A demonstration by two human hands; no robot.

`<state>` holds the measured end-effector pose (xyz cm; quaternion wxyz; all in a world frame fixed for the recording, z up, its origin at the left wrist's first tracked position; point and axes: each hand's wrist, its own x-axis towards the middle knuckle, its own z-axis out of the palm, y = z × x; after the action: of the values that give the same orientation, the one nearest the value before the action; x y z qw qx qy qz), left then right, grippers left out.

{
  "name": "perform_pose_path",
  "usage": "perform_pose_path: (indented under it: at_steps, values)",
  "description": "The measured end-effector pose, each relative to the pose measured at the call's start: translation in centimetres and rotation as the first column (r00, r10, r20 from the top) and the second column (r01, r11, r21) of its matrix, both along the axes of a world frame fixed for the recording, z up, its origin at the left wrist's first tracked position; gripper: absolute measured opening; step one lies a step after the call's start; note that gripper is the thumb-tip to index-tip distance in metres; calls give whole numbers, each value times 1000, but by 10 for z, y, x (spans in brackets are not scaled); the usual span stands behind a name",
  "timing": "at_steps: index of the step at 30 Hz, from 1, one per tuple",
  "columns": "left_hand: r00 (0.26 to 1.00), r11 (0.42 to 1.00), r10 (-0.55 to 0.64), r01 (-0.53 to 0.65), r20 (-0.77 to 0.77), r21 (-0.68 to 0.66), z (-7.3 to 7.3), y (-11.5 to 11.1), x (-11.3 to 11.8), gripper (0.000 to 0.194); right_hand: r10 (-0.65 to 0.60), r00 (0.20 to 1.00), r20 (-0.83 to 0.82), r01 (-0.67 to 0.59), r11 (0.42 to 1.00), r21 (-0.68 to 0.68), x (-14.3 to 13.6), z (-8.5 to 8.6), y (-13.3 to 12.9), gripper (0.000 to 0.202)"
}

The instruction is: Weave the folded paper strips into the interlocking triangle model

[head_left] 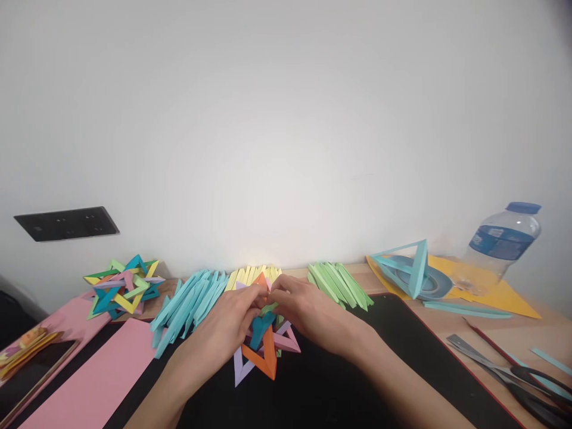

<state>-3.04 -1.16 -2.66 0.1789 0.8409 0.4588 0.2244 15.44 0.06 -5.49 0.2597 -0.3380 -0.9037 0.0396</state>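
Note:
Both of my hands meet over a folded paper star model made of orange, lilac, pink, teal and green strips. My left hand grips its upper left part, fingers pinched. From the other side my right hand pinches the upper part near a green piece, fingertips close to the left ones. The hands hide much of the model's upper half. Just behind it lie yellow folded strips. Blue folded strips are piled to the left, and green folded strips to the right.
A multicoloured paper star sits at the left, near pink paper and a phone. On the right are a roll of tape, yellow paper, a plastic bottle, scissors and a pencil. Beneath lies a black mat.

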Motion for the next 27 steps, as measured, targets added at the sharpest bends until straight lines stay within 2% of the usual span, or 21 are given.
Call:
perform_pose_path:
  at_steps: [6,11,16,21,24,27]
  values:
    - [1000,1000,-12,12,-8,2,-1,0,1,21,6,1000,10,-5,1000,-25,2,1,0,29]
    - [999,999,-38,38,-27,-5,-4,1,-1,21,8,1000,-18,-10,994,-110,2,8,-2,29]
    - [999,1000,-29,30,-36,8,-7,2,0,20,-59,982,-180,11,967,-254,2,4,1,23]
    - [998,997,66,-65,-14,44,-9,3,8,16,-38,932,-361,-106,922,-373,8,-5,8,28]
    - [994,990,104,-99,-44,100,-10,4,11,8,-117,909,-401,-79,894,-440,9,-7,12,20]
    - [992,986,117,-110,-52,123,-11,4,12,13,-217,872,-439,-44,859,-511,5,-8,14,13]
